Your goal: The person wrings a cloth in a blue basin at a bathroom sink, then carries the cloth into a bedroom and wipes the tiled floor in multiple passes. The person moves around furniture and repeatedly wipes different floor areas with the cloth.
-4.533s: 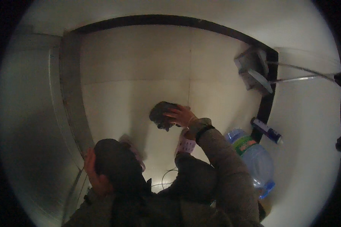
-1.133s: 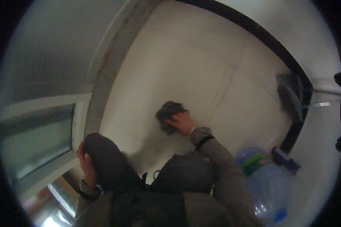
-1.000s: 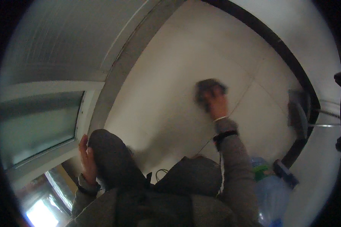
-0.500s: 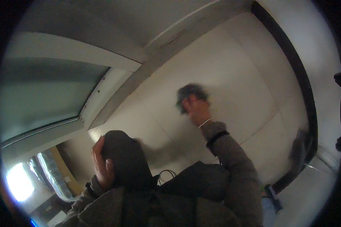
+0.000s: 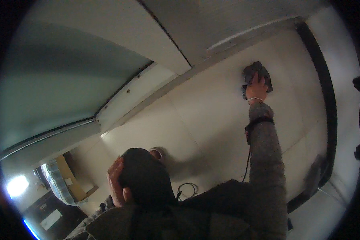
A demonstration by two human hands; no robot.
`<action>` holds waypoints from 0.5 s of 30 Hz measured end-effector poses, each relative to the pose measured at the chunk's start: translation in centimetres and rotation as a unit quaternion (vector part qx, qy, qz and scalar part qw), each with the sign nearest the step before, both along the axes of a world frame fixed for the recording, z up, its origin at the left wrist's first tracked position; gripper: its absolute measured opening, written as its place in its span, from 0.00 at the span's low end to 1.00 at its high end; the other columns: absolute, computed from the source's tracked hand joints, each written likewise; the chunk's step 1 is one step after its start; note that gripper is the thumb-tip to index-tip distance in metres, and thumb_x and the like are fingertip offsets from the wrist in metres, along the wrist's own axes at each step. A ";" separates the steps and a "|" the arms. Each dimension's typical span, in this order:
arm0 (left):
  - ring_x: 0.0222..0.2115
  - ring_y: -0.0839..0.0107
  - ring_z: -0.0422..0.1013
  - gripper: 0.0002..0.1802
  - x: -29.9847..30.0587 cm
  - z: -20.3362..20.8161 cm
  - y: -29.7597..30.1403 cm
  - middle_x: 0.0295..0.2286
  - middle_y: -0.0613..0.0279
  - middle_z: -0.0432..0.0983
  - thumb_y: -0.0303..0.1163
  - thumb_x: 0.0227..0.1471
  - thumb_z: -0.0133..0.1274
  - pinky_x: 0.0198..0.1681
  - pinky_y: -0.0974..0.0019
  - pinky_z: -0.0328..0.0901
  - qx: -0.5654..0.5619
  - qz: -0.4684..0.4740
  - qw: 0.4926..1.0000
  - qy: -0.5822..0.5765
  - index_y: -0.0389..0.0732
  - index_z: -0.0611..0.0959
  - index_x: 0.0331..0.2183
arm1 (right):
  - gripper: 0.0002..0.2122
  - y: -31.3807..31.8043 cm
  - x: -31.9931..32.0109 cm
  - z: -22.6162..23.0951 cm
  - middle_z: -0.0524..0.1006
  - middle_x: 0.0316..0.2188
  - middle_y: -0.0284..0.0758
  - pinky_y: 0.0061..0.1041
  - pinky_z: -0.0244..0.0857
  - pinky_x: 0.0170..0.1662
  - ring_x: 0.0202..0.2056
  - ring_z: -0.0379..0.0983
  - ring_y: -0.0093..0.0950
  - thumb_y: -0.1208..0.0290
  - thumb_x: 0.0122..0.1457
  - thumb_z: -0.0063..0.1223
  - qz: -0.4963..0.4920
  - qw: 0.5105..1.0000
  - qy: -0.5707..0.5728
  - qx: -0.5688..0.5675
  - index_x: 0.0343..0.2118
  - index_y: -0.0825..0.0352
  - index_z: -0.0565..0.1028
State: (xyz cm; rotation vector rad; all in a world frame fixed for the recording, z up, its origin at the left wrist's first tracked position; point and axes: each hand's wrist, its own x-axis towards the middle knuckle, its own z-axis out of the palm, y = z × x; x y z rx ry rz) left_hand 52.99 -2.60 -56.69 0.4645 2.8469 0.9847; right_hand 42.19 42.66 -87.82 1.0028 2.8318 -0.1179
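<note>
My right hand [image 5: 256, 90] presses a crumpled dark grey cloth [image 5: 255, 70] onto the pale tiled floor [image 5: 212, 116], arm stretched far forward. The fingers lie over the cloth, and a light band circles the wrist. My left hand [image 5: 117, 182] rests against the side of my bent left knee [image 5: 144, 176] in dark trousers, fingers laid along it, holding nothing. Part of a foot [image 5: 157, 153] shows just beyond that knee.
A metal-framed frosted panel [image 5: 76, 80] and a grey base edge [image 5: 180, 80] border the floor on the left and far side. A black skirting strip [image 5: 328, 108] curves along the right wall. A cardboard box [image 5: 70, 178] stands at lower left. A thin dark cable [image 5: 188, 185] loops near my legs.
My right hand has slid the cloth forward and to the right across the floor, toward the far corner. My left hand stays on the knee as the view shifts.
</note>
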 end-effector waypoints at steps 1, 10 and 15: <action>0.53 0.48 0.61 0.35 -0.2 0.0 -0.3 0.50 0.39 0.64 0.54 0.59 0.34 0.56 0.49 0.54 0.007 0.004 1.000 -0.002 0.31 0.67 0.51 | 0.34 -1.2 -0.8 0.1 0.58 0.60 0.41 0.45 0.68 0.44 0.47 0.66 0.43 0.65 0.49 0.56 -0.052 0.999 -0.012 -0.003 0.62 0.52 0.56; 0.53 0.49 0.61 0.33 -3.4 0.0 -0.2 0.49 0.40 0.66 0.52 0.60 0.34 0.56 0.51 0.55 0.014 -0.021 0.999 -0.043 0.32 0.68 0.50 | 0.25 -28.6 4.2 -0.7 0.60 0.59 0.39 0.47 0.64 0.38 0.41 0.65 0.36 0.66 0.56 0.44 0.360 0.930 0.025 -0.069 0.59 0.53 0.61; 0.53 0.51 0.62 0.33 -5.6 -0.4 0.6 0.50 0.42 0.66 0.52 0.60 0.36 0.56 0.54 0.55 0.010 -0.064 0.993 -0.099 0.31 0.67 0.52 | 0.21 -31.3 14.5 0.0 0.63 0.58 0.33 0.49 0.62 0.46 0.44 0.67 0.34 0.66 0.56 0.44 0.524 0.817 0.086 -0.223 0.55 0.48 0.67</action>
